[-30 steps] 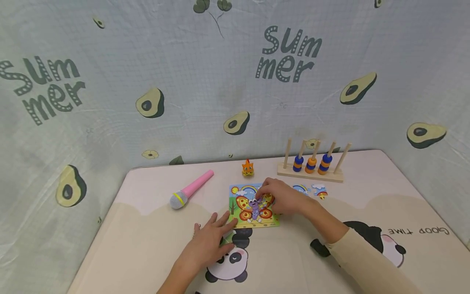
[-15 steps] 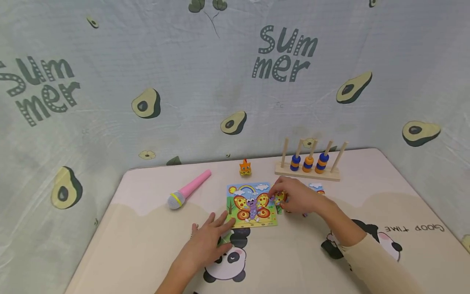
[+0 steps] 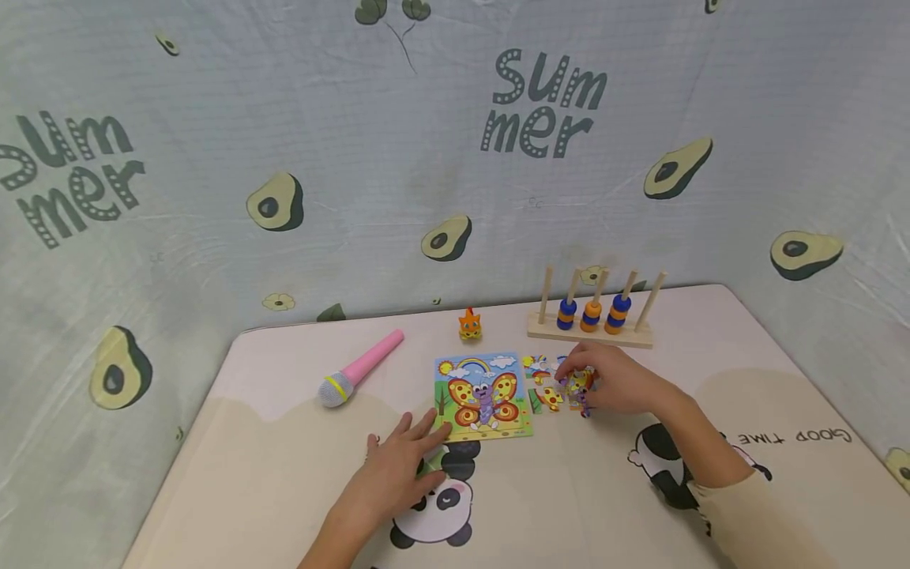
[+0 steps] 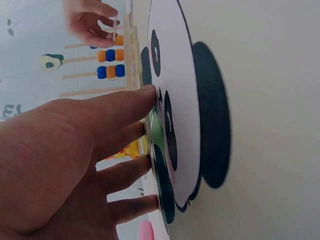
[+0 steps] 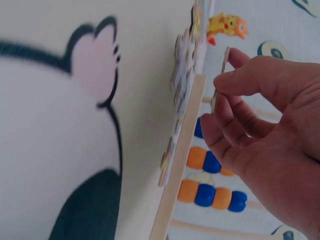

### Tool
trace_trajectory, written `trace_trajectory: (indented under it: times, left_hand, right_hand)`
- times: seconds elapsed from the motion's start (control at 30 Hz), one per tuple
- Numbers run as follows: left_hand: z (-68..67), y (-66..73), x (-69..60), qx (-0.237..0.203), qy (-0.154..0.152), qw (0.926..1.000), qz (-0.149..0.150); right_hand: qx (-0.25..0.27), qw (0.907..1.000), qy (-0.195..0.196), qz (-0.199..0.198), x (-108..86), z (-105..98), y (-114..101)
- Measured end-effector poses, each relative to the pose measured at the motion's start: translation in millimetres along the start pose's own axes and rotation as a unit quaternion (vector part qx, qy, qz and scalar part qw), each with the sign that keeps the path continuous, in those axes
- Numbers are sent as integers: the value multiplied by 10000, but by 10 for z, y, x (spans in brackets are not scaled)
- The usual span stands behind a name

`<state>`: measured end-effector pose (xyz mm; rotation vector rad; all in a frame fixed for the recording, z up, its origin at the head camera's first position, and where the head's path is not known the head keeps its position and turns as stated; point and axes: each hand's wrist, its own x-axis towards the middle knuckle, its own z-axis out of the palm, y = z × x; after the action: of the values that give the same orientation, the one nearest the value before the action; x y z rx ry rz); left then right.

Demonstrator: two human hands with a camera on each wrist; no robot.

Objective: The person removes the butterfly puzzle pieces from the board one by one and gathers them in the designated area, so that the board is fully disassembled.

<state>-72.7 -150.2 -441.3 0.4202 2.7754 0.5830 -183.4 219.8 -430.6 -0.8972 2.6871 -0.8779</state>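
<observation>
My right hand (image 3: 626, 383) pinches a thin puzzle piece (image 5: 221, 80) between thumb and fingers, raised above the table and seen edge-on in the right wrist view. Beneath and beside it lie several loose puzzle pieces (image 3: 547, 398), partly hidden by the hand. To their left lies a butterfly puzzle board (image 3: 485, 399) with a sun and rainbow picture. My left hand (image 3: 394, 470) rests with fingers spread at the board's lower left corner. One of its fingertips touches the board there, and its other fingers rest on the tablecloth.
Behind the board stands a small orange toy figure (image 3: 470, 325). A pink toy microphone (image 3: 362, 367) lies to the left. At the back right is a wooden peg rack (image 3: 590, 329) with blue and orange rings. A patterned cloth (image 3: 384, 158) hangs behind the table.
My right hand has moved right, from over the butterfly board to above the loose pieces, uncovering the board's right side. My left hand has stayed at the board's corner.
</observation>
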Motion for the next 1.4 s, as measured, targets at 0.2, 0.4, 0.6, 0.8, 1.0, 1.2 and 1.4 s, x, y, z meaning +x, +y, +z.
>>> trace_trajectory:
  times: [0.2,0.4,0.6,0.8,1.0,1.2,1.4]
  left_hand:
    - [0,2,-4,2,-4,10000,-12]
    - [-1,-4,-3,-80,-15,10000,-7]
    - [-10,-9,0,-137,-57,9999,-47]
    - [-2,-17,8,-135,-57,9999,-28]
    - [24,-31,14,-107,-54,9999,-29]
    - [33,-31,9,-110,-47,9999,-71]
    - [19,-21,6,-90,-49,9999,-61]
  right_hand:
    - [-60,9998,95,153,-108,-45,137]
    - [-103,9994,100,330,-187,-57,251]
    - [-53,9991,126,392,-245,-83,266]
    - [-91,9989,133,431,-278,-95,273]
    - [-197,9989,99,423,-302,-98,289]
    - [-236,9984,86,499,-303,-106,284]
    - [-269,9981,40,560,-315,-117,286]
